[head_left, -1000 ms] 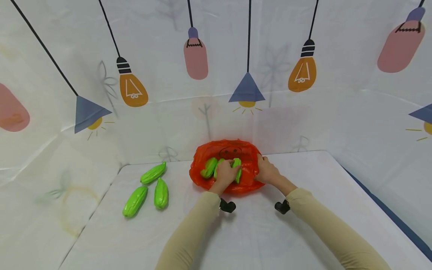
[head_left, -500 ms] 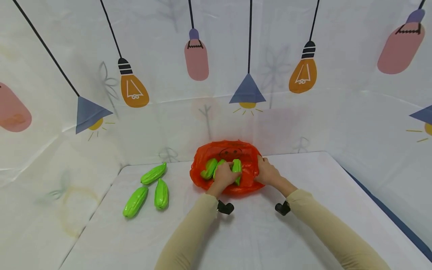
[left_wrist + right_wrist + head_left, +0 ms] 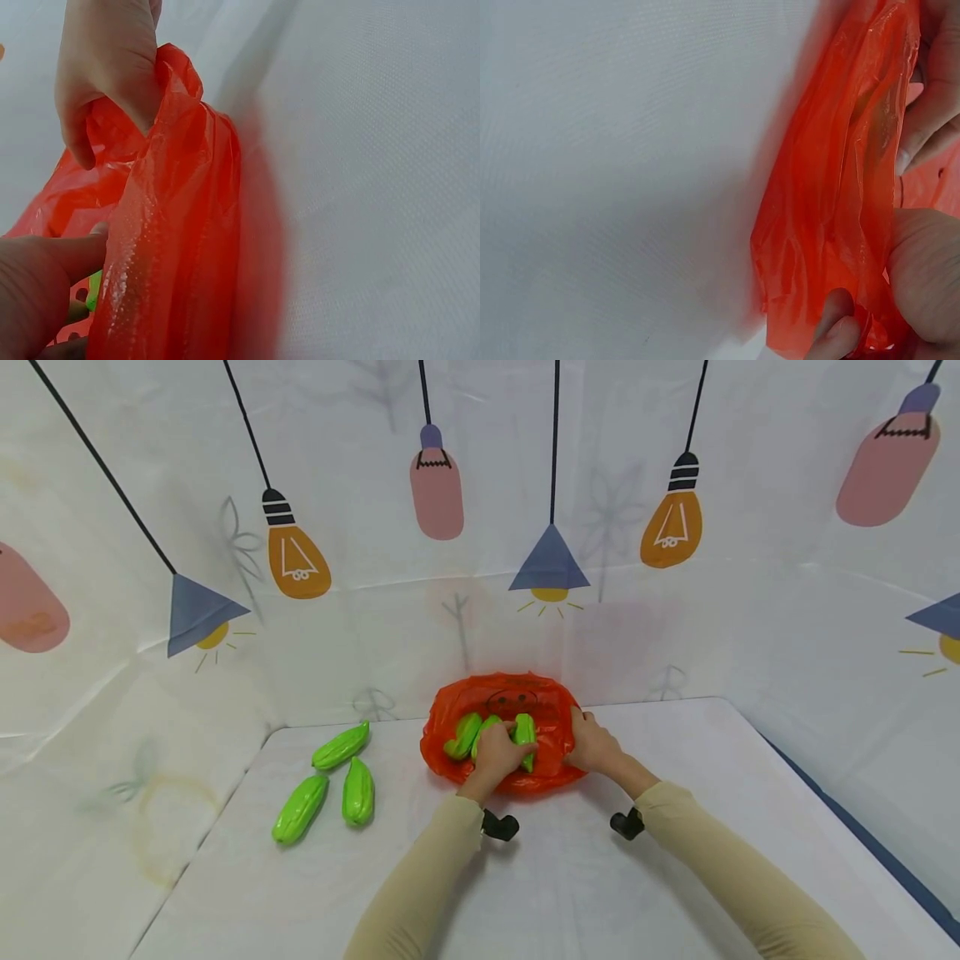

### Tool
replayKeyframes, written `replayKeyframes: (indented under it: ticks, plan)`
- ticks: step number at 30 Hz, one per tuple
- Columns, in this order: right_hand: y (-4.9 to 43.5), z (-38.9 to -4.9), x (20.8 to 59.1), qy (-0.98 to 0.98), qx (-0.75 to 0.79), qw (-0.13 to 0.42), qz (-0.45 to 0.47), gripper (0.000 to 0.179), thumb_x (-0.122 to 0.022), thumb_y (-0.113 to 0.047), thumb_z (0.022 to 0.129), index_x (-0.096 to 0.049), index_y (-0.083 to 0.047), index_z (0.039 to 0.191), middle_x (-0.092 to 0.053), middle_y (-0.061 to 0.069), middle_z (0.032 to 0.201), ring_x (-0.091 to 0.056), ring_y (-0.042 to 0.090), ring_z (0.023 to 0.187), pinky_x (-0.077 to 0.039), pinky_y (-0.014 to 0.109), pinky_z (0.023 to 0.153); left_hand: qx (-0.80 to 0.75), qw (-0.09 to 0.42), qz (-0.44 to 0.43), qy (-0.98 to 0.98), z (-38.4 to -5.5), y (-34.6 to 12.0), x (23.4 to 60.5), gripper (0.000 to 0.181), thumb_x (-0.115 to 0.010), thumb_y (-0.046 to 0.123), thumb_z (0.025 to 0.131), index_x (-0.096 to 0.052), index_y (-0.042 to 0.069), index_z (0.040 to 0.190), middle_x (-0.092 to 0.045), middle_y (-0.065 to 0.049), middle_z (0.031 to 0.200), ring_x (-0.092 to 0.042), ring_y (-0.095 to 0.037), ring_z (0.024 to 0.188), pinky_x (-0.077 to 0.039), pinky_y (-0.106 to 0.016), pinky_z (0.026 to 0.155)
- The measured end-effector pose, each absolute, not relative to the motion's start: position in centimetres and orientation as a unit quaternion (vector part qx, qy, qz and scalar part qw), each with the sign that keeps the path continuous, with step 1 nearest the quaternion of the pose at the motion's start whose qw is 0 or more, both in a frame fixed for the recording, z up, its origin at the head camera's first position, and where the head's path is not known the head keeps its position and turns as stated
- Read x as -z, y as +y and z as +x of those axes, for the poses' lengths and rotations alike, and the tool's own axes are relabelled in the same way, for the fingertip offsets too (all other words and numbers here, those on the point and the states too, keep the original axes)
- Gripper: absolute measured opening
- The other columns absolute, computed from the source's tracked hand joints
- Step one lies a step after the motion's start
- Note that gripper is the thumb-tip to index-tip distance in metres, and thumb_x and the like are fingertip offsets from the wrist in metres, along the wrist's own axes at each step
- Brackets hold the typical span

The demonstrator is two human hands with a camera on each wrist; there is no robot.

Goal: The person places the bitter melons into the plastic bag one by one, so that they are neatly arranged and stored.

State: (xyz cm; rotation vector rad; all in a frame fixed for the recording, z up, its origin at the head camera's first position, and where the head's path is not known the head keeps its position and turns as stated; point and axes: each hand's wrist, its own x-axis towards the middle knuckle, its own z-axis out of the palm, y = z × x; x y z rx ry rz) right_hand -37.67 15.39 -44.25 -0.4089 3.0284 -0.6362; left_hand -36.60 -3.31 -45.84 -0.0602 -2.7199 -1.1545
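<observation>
A red plastic bag with a printed face lies with its mouth spread wide at the back of the table. Several green ridged gourd-like vegetables are inside it. My left hand reaches into the bag among them, its thumb beside the near wall and over the rightmost one. Green shows between thumb and fingers in the left wrist view; whether they grip it I cannot tell. My right hand holds the bag's right rim, digits on both sides of the plastic.
Three more green vegetables lie left of the bag on the white table. A white sheet printed with lamps hangs behind the table's back edge. Dark wrist mounts stick out below both cuffs.
Both hands keep nearly the same places. My left hand has shifted slightly left and down inside the bag since a second ago. The bag and the vegetables outside it look unmoved.
</observation>
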Motion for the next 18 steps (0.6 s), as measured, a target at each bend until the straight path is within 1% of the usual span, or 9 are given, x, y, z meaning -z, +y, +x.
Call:
replayKeyframes:
  ticks: [6,12,18]
  plan:
    - [15.44,-37.63,44.27,0.97,0.202,0.006,-0.134,0.094,-0.08,-0.014,0.076,-0.021,0.008,0.146,-0.039,0.034,0.134,-0.057,0.047,0.102,-0.049,0.058,0.084,0.381,0.092,-0.021,-0.92,-36.36,-3.36,45.46,0.059,-0.083,0.031,0.078,-0.064,0.005,0.128,-0.066,-0.006,0.112,-0.058,-0.021,0.097,-0.052,-0.035,0.084]
    - [15.48,-37.51,44.24,0.969,0.205,0.003,-0.136,0.094,-0.081,-0.016,0.076,-0.023,0.008,0.145,-0.04,0.033,0.133,-0.057,0.046,0.101,-0.05,0.058,0.083,0.366,0.088,-0.014,-0.926,-36.09,-3.26,45.18,0.056,-0.081,0.031,0.08,-0.064,0.005,0.128,-0.066,-0.006,0.113,-0.057,-0.02,0.093,-0.052,-0.036,0.083]
    - [15.58,-37.42,44.26,0.969,0.199,-0.003,-0.145,0.092,-0.082,-0.02,0.077,-0.025,0.008,0.143,-0.041,0.034,0.132,-0.058,0.047,0.101,-0.05,0.058,0.083,0.349,0.112,-0.007,-0.93,-35.82,-3.31,45.23,0.054,-0.081,0.029,0.08,-0.066,0.005,0.125,-0.066,-0.007,0.114,-0.059,-0.021,0.096,-0.052,-0.038,0.083]
